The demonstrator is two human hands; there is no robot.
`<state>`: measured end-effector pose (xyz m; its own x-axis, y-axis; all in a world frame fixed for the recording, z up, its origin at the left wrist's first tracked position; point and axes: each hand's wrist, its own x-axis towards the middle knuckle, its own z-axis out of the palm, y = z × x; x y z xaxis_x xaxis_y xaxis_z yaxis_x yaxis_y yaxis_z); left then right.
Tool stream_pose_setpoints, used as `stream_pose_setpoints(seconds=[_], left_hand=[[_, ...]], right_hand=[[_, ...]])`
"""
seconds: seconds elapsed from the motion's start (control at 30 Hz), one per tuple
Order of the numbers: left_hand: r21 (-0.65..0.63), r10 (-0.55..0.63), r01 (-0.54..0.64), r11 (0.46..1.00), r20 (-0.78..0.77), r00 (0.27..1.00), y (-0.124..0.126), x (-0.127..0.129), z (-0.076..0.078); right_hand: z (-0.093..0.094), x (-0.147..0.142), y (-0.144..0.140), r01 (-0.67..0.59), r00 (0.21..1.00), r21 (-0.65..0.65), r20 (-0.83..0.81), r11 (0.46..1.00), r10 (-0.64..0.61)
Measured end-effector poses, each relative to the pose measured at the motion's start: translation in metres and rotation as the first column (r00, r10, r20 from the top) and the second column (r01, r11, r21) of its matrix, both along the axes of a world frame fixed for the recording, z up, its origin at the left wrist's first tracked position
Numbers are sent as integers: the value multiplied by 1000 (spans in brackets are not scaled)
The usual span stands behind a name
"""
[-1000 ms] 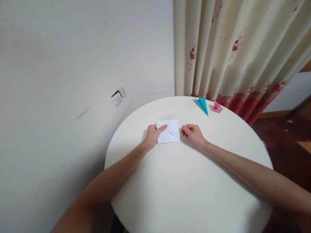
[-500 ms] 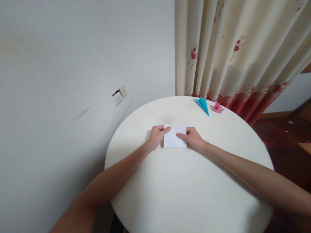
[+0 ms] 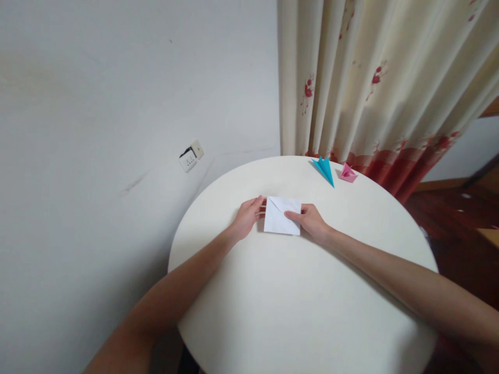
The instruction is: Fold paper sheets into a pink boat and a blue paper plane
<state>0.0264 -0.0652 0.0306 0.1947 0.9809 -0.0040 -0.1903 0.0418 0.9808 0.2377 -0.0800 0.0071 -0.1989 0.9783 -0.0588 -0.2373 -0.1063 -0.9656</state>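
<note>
A small white square of folded paper, with a slanting crease or flap line near its top left, is held slightly tilted above the table. My right hand grips its right side, thumb on top and the fingers hidden beneath. At the left edge of the paper is my left hand, its thumb lifted off and its fingers apart. Those fingertips reach close to the edge or just under it; whether they touch, I cannot tell.
A round white table lies under my arms. Near its far right edge are a blue paper plane and a pink folded paper figure. Behind stand a flowered curtain and a white wall with a socket.
My left thumb has come off the paper and the left fingers have opened. The paper has turned slightly, and a diagonal line now shows on it. My right hand keeps its grip.
</note>
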Motion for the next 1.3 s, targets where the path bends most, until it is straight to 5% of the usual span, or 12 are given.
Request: stream_pose_setpoints(seconds=[0.13, 0.57, 0.8, 1.3], left_hand=[[-8, -107, 107, 994, -54, 993, -6, 11, -7], [54, 118, -112, 992, -111, 987, -14, 13, 1], [147, 49, -11, 989, -255, 966, -19, 12, 4], [217, -58, 125, 968, -291, 955, -24, 17, 8]], right_hand=[[1, -1, 0, -19, 1000, -3, -18, 1000, 18], [0, -1, -5, -208, 954, 35, 226, 978, 195], [11, -2, -8, -206, 977, 47, 66, 977, 203], [15, -3, -9, -195, 969, 117, 179, 974, 172]])
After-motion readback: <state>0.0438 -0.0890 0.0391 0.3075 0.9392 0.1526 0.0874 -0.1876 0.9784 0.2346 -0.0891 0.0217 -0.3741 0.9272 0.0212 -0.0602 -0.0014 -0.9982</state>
